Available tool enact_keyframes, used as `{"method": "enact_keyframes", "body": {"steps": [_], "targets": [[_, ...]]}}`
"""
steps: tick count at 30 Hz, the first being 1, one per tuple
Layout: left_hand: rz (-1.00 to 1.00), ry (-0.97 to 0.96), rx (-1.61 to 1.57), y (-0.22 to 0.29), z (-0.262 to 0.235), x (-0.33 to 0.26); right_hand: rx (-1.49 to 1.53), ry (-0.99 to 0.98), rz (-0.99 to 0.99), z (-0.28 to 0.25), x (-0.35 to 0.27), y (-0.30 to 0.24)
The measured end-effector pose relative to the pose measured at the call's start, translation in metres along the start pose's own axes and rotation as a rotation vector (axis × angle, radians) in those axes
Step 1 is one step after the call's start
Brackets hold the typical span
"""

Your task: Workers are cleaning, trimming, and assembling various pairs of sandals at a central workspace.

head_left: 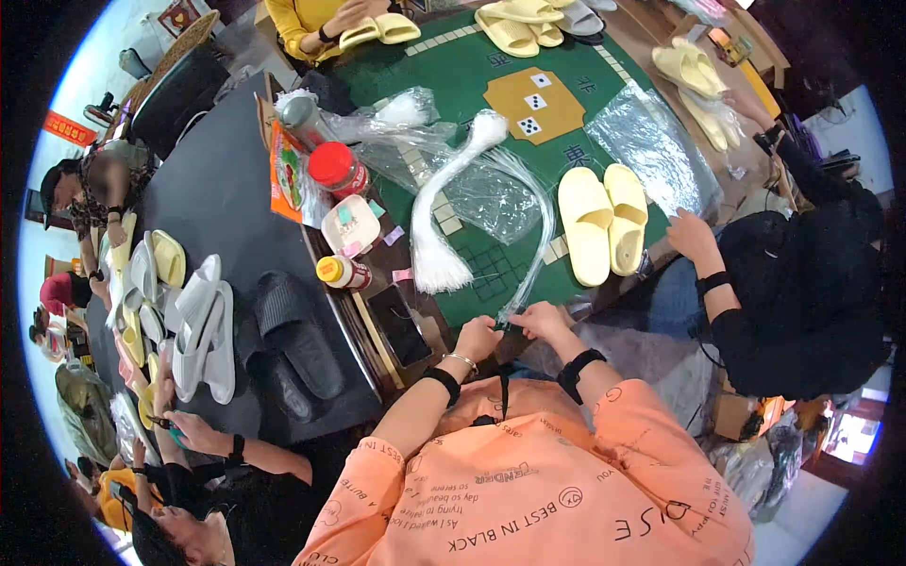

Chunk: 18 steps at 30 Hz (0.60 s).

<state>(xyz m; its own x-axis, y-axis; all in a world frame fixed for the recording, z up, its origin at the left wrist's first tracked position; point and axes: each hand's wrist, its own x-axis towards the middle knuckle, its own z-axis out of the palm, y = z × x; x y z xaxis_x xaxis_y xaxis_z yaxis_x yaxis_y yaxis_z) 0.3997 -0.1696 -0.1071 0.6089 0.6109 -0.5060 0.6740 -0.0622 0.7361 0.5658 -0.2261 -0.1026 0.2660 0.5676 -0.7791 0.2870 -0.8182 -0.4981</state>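
Note:
At the near edge of the green table mat (453,307), my left hand (478,338) and my right hand (543,322) come close together, both with fingers pinched. Between them are the gathered ends of a bundle of thin clear plastic strands (549,222). The strands arc away from me to a wrapped white head, and a loose white tail (439,255) fans out on the mat to the left. Exactly how each fingertip grips is too small to make out. A pair of pale yellow slide slippers (587,231) lies beyond my right hand.
Left of the mat stand a red-lidded jar (338,170), a small white tub (350,226), a yellow-capped bottle (343,273) and a phone (397,325). Clear plastic bags (651,141) lie farther off. A co-worker's hand (694,236) rests at the mat's right edge; others handle slippers around.

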Motion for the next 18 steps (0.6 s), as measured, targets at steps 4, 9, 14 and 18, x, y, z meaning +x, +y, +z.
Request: {"method": "enact_keyframes", "body": {"steps": [4,9,14,18], "targets": [[-0.049,0.14,0.026,0.005,0.006,0.0,-0.013,-0.002,-0.066,-0.002,-0.008,-0.003],[0.093,0.322,0.059,0.018,0.003,0.004,0.07,0.374,-0.1,-0.003,0.01,0.002],[0.257,0.093,0.068,0.015,0.004,0.009,0.016,0.382,-0.114,0.006,0.022,-0.003],[0.116,0.014,0.089,0.02,0.0,0.009,-0.018,0.434,-0.139,0.002,0.021,0.005]]}}
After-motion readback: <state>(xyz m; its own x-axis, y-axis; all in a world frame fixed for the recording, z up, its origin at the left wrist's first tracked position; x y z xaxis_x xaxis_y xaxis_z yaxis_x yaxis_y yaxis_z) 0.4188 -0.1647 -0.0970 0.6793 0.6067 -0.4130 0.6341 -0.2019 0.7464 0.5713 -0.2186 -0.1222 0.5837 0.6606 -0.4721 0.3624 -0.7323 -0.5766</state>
